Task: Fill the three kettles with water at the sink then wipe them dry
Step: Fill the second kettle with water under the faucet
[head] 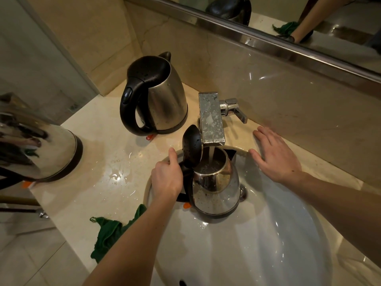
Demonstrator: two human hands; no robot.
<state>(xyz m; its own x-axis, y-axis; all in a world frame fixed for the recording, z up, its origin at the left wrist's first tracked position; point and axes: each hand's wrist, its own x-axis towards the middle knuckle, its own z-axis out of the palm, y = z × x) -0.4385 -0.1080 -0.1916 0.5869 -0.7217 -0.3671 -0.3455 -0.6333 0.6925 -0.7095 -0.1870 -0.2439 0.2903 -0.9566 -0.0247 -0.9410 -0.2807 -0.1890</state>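
Filling at the tap (212, 118): my left hand (167, 178) is clenched round the black handle of the kettle (216, 186), which I hold upright inside the white sink (268, 244), directly under the stream. Its lid (191, 145) stands flipped open on the left. The long axis runs vertical, with the handle to the left and the spout aimed right, toward the far wall.

My right hand (276, 155) lies flat and released on the sink's far rim, just right of the tap, grasping nothing.

The steel shell is beaded with water, so I judge it slippery, rigid and gaining weight as it fills. The handle looks the only sure hold.

Two more kettles wait on the wet bench (99, 145), one at the far corner (156, 96) and one at the left edge (41, 149). A green cloth (107, 234) lies near left of the sink.
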